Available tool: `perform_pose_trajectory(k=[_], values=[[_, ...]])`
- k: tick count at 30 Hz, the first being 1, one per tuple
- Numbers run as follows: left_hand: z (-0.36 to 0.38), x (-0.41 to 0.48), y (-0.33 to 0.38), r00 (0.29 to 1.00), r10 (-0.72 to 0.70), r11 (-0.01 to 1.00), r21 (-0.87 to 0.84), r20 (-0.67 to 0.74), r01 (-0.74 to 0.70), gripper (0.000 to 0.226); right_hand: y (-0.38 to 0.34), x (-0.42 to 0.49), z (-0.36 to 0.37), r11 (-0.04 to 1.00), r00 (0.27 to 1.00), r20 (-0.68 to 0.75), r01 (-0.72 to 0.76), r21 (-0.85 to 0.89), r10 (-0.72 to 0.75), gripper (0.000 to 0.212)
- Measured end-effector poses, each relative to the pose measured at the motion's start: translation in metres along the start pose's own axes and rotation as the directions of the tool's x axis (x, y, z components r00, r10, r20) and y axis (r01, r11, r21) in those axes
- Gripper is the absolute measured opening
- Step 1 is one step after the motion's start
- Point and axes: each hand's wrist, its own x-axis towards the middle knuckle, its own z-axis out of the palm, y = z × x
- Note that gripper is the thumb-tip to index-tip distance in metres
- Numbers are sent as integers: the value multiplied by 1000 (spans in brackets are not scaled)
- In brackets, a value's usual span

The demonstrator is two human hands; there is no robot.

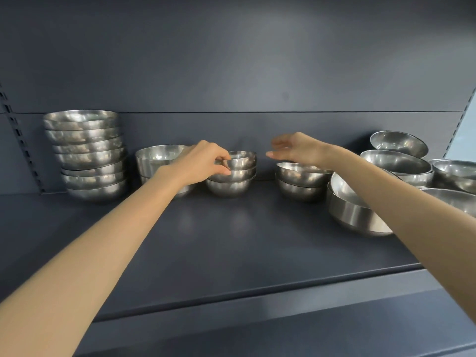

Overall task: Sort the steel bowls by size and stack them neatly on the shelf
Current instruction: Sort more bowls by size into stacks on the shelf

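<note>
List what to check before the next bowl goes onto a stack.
1. Left hand has hold of the top bowl: ok, fingers pinch its rim.
2. Top bowl sits nested and upright on the three-bowl stack: ok.
3. Right hand is free: ok, it is open above the two-bowl stack and holds nothing.
4. The two stacks are the same size: cannot tell.
5. Bare shelf in front to work on: ok.
6. Everything is sorted: not ok, the loose bowls on the right lie tilted and mixed.
</note>
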Motion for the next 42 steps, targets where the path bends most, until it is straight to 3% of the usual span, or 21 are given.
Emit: perform_pose_trajectory(k=[6, 14, 24, 31, 42], values=[[3, -3, 4, 1000, 17, 998, 62, -11, -16, 21, 3, -12, -3, 930, 1000, 14, -2, -368, 8, 31], [4, -3, 12, 999, 20, 991, 136, -34, -15, 21, 10, -19, -2, 801, 994, 5, -83, -593, 107, 24], [7, -10, 24, 997, 18, 984, 178, -75, -5, 45, 12, -33, 5, 745, 989, -143, -122, -655, 37, 26], [21, -14, 48, 996, 68, 997, -39, -65, -71, 57, 14, -46, 7, 734, 976, -216, -137, -665, -14, 26], [27, -3, 71, 995, 22, 947, -317, -93, -51, 73, 17, -58, 0, 853, 936, -334, -83, -515, -110, 11]])
